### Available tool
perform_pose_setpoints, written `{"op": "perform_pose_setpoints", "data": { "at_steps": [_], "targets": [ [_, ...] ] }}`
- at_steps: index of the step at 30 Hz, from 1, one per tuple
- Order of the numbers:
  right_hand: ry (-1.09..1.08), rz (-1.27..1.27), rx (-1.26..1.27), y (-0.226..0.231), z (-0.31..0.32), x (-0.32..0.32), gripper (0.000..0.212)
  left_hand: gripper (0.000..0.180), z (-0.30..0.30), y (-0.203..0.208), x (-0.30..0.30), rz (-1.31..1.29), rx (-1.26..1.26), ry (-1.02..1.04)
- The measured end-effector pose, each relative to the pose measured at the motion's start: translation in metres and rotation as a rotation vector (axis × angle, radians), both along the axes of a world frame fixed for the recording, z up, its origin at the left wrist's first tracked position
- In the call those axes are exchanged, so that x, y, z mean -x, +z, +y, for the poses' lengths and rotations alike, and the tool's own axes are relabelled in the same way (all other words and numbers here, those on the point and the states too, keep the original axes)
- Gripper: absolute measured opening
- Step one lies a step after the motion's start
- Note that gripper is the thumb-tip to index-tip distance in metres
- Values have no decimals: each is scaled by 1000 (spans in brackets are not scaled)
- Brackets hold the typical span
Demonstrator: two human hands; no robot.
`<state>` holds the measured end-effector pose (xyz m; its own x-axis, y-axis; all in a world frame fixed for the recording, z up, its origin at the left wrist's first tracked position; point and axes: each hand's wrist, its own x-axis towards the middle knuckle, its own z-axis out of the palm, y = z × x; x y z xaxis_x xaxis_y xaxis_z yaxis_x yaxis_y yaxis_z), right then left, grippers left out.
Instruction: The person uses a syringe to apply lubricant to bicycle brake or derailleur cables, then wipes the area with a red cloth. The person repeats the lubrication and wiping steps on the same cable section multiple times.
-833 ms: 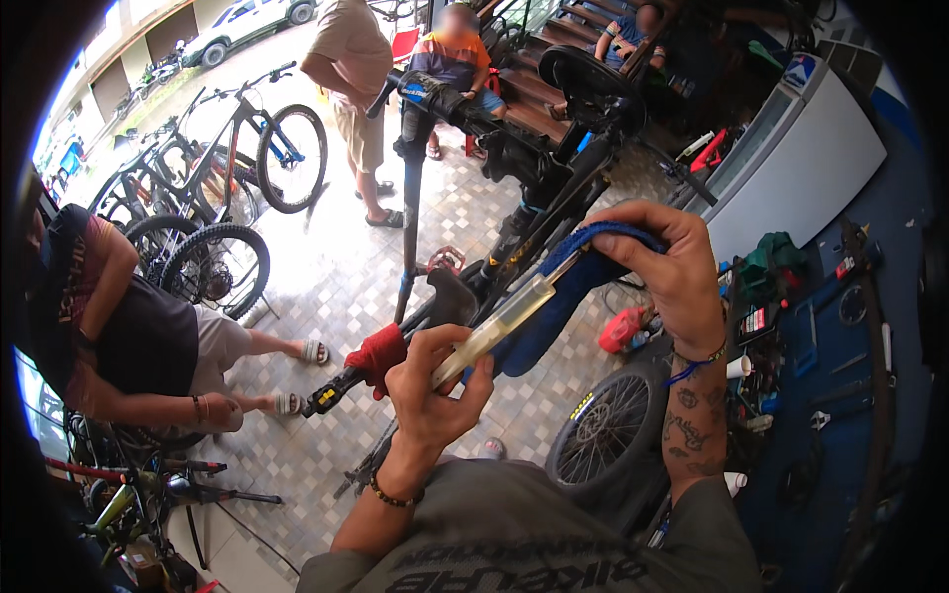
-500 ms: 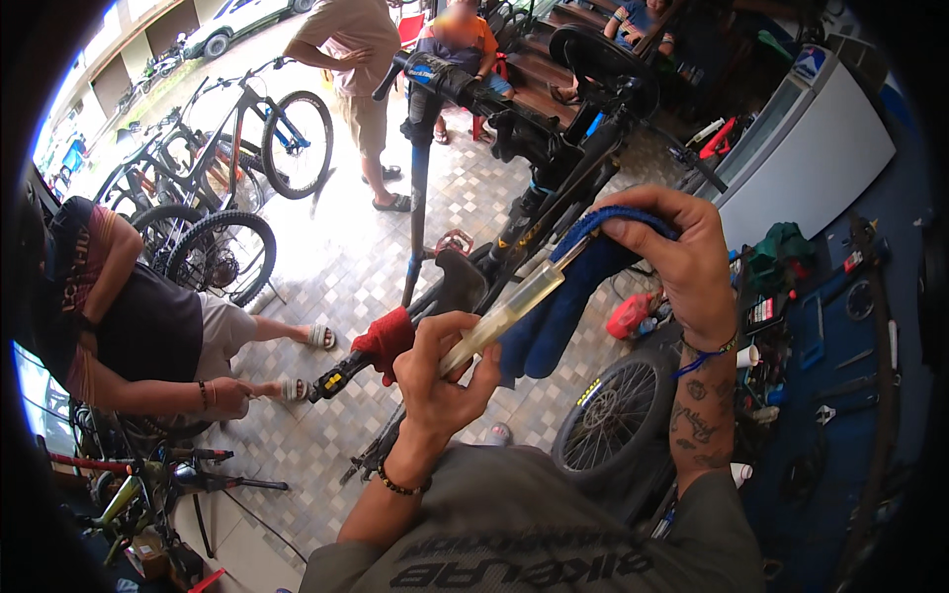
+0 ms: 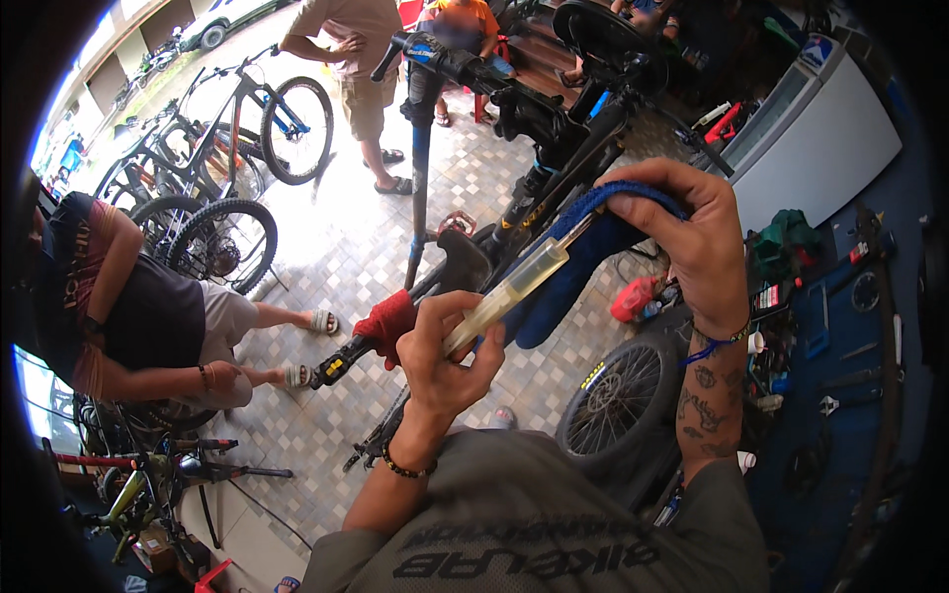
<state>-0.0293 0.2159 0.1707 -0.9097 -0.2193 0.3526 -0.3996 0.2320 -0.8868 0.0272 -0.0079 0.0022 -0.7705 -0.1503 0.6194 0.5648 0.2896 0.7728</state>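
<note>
My left hand (image 3: 440,361) is closed around the lower part of a syringe (image 3: 509,299), whose translucent barrel looks pale yellow. The syringe slants up to the right, its thin tip reaching a blue cloth (image 3: 542,314). Between thumb and fingers, my right hand (image 3: 692,232) pinches this cloth beside the tip, and its loose end hangs down behind the barrel. Beyond my hands is a black bicycle frame (image 3: 524,212) on a repair stand (image 3: 420,158). A red cloth (image 3: 390,321) is wrapped round a part of the bike near my left hand.
A loose wheel (image 3: 618,395) stands below my right forearm. Tools lie on a dark blue surface (image 3: 855,395) at right, near a white chest cooler (image 3: 820,148). At left a person (image 3: 133,296) stands close to the bike; more people and parked bicycles (image 3: 227,158) are farther back.
The blue cloth and my right hand sit slightly higher in the picture. My left hand keeps its hold on the syringe, which stays at the cloth. The whole view has shifted a little.
</note>
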Motion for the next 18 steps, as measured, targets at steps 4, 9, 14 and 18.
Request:
{"op": "perform_pose_setpoints", "data": {
  "at_steps": [4,9,14,18],
  "targets": [
    [-2,0,10,-2,1,2,17,36,1,-2,1,-18,-19,-16],
    [-6,43,9,-3,8,8,17,41,-6,2,2,-160,-142,-245],
    [-2,46,11,-6,12,10,16,39,-4,5,3,-360,-354,-352],
    [2,28,19,-11,10,12,17,34,-7,1,2,-538,-481,-416]
  ]
}}
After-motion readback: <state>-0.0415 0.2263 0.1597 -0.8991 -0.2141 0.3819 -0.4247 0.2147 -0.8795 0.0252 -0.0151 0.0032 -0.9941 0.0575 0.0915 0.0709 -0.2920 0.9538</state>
